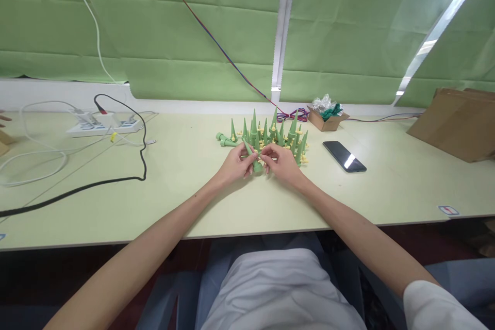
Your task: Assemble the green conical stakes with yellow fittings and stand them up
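My left hand (pixel 238 163) is closed round a green plastic cone (pixel 257 167), its thicker capped end toward me and its tip slanting up to the left. Close beside it, my right hand (pixel 281 163) pinches at the cone's side; whatever lies between those fingertips is too small to make out. Right behind both hands stands a cluster of similar green cones (pixel 253 126), many with small yellow pieces (pixel 297 133) on them. Two green cones (pixel 229 142) lie on their sides left of the cluster.
A black phone (pixel 344 156) lies to the right on the pale table (pixel 162 206). Behind it is a small cardboard box (pixel 328 122) with crumpled wrapping; a larger carton (pixel 454 124) stands far right. At left are a power strip (pixel 104 126) and loose cables. Another person's fingers show at the left edge.
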Demonstrator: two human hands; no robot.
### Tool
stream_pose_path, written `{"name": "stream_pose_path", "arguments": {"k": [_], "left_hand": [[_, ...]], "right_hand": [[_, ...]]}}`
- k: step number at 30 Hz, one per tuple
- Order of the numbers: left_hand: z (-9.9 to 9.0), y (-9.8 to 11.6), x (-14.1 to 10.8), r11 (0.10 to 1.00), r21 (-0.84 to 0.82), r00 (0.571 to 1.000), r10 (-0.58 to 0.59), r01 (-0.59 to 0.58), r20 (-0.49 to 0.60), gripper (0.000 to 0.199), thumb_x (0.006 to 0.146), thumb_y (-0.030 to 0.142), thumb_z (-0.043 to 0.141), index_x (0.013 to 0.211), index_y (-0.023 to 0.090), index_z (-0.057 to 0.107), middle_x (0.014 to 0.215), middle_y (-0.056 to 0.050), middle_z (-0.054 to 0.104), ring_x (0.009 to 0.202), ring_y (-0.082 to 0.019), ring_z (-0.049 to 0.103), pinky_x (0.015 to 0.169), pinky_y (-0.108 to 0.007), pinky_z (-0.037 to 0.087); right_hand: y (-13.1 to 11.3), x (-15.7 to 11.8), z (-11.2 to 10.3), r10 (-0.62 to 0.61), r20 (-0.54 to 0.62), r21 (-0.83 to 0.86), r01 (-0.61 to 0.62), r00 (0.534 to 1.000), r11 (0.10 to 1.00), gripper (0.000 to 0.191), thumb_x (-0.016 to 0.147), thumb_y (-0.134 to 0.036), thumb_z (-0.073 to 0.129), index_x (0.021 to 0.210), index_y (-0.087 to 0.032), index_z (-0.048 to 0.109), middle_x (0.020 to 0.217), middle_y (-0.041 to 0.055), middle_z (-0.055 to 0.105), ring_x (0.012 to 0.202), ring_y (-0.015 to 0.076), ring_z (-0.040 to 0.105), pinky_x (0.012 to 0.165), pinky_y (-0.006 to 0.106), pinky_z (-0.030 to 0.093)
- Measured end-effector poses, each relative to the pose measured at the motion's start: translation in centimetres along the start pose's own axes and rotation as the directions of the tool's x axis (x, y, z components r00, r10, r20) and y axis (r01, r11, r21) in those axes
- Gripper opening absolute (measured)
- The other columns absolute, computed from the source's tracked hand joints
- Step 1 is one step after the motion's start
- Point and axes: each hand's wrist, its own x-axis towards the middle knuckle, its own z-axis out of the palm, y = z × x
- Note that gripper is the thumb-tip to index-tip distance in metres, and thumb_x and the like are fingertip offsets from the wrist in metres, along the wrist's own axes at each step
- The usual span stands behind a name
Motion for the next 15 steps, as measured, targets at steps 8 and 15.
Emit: {"name": "stream_pose_path", "arguments": {"k": [8, 15], "left_hand": [[0.08, 0.42, -0.19, 0.999, -0.017, 0.999, -0.029, 0.030, 0.018, 0.037, 0.086, 0.054, 0.063, 0.087, 0.022, 0.046, 0.061, 0.003, 0.056, 0.040, -0.010, 0.049, 0.038, -0.026, 0.036], [0.12, 0.60, -0.29, 0.999, -0.035, 1.000, -0.016, 0.017, 0.022, 0.038, 0.085, 0.055, 0.064, 0.087, 0.021, 0.048, 0.061, 0.002, 0.057, 0.040, -0.010, 0.049, 0.038, -0.025, 0.035]], "right_hand": [[-0.09, -0.13, 0.02, -0.005, -0.004, 0.008, 0.005, 1.000, 1.000, 0.015, 0.087, -0.035, 0.060, 0.081, -0.022, 0.056, 0.077, 0.0024, 0.064, 0.055, 0.0147, 0.060, 0.049, 0.029, 0.055], [-0.31, -0.20, 0.05, -0.014, -0.019, 0.021, 0.014, 1.000, 1.000, 0.016, 0.088, -0.036, 0.060, 0.081, -0.022, 0.057, 0.077, 0.0023, 0.063, 0.056, 0.0143, 0.060, 0.049, 0.029, 0.054]]}}
